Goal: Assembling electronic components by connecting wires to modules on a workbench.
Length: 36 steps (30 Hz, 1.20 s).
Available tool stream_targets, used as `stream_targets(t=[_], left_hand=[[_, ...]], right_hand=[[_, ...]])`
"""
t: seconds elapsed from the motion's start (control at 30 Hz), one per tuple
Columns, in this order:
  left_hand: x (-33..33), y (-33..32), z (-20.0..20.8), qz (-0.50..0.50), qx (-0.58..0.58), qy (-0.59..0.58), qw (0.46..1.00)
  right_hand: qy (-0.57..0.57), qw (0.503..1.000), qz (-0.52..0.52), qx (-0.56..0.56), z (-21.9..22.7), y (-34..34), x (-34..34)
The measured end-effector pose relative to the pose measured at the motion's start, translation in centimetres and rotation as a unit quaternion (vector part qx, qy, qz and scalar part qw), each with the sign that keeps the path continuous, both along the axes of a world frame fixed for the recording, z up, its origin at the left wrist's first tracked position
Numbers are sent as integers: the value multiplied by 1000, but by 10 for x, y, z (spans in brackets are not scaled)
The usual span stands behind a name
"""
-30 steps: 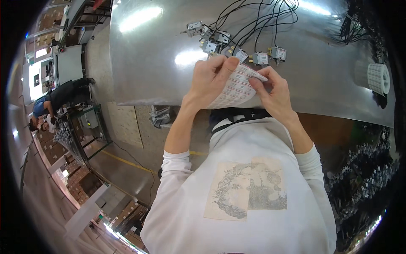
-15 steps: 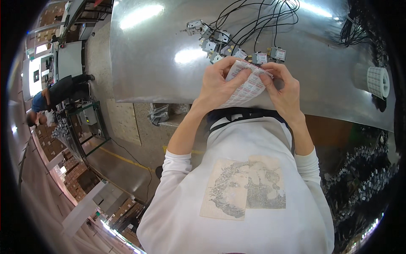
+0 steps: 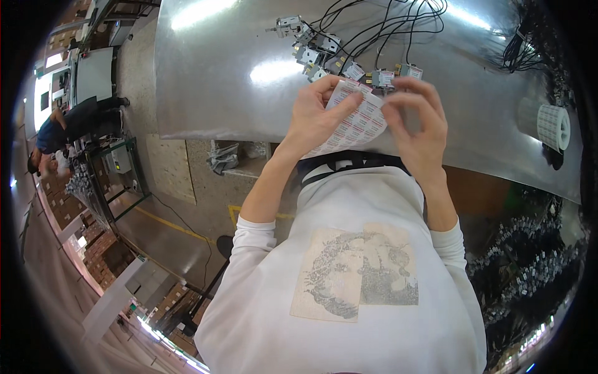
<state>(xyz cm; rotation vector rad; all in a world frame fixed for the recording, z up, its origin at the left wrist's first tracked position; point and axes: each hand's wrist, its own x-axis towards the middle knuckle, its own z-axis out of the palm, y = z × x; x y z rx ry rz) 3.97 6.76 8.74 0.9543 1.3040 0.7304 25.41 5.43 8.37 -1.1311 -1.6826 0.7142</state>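
Observation:
My left hand pinches a white sheet of small printed labels between thumb and fingers, above the near edge of the metal table. Just off the sheet's right edge is my right hand, its fingers curved and smeared by motion. Its thumb and index tips come close together; whether a label is between them cannot be made out. Beyond the hands lie several small metal boxes with white labels, one labelled box close behind the right fingertips. Black cables run from the boxes toward the far edge.
A roll of white labels stands at the table's right end. Behind it lies a bundle of black cable. Many cabled parts hang or lie at the lower right. Another person is at equipment far left.
My right hand has come away from the sheet's right edge, its fingers lifting and blurring. My left hand still holds the sheet. The whole view has shifted slightly.

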Motion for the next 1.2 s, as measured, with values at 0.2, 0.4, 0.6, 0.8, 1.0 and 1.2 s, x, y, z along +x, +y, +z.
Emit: stream_targets(t=[0.2, 0.4, 0.6, 0.8, 1.0, 1.2], left_hand=[[5, -11, -4, -23, 70, -29, 997], [6, -13, -18, -11, 107, 16, 994], [18, -22, -15, -11, 145, 55, 988], [2, -25, -8, -83, 135, 125, 979], [-31, -46, -12, -82, 76, 121, 986], [-44, -57, -13, -41, 196, 177, 964]], right_hand=[[150, 960, -24, -237, 6, 5, -14], [90, 981, -20, -168, -7, -3, -10], [169, 962, -36, -213, 1, 4, -17], [266, 925, -25, -270, -3, -1, -12], [288, 901, -30, -322, -9, -3, 1], [241, 919, -59, -306, -16, -4, 0]])
